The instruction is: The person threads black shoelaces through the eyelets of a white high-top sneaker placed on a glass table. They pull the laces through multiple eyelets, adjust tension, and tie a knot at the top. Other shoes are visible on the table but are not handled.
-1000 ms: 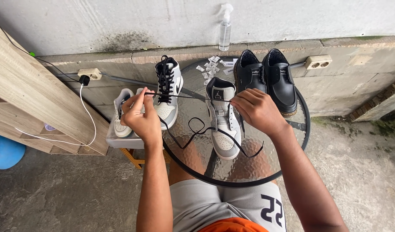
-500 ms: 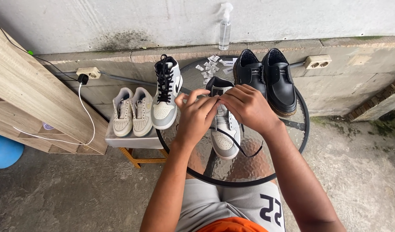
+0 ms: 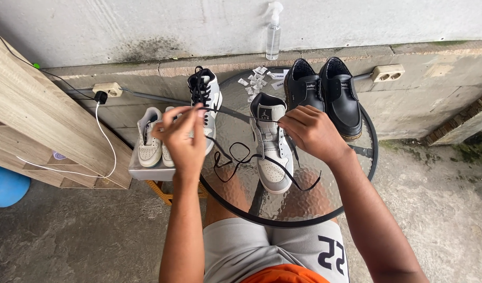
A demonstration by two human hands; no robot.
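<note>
Both hands worked one black lace point(image 3: 235, 157) over a round glass table point(image 3: 369, 157). Left hand point(image 3: 182, 137) pinched one end, drawn out taut to the left above a beige pair of shoes point(image 3: 150, 141); right hand point(image 3: 310, 131) pinched the lace at the collar of the grey-and-white sneaker point(image 3: 271, 149). That sneaker lay mid-table, long axis running away from the person, toe nearest them. Judging by the slack looped on the glass, lacing looked partly done; its mate point(image 3: 205, 99) behind already appeared laced. Black leather shoes point(image 3: 325, 94) stood at right.
</note>
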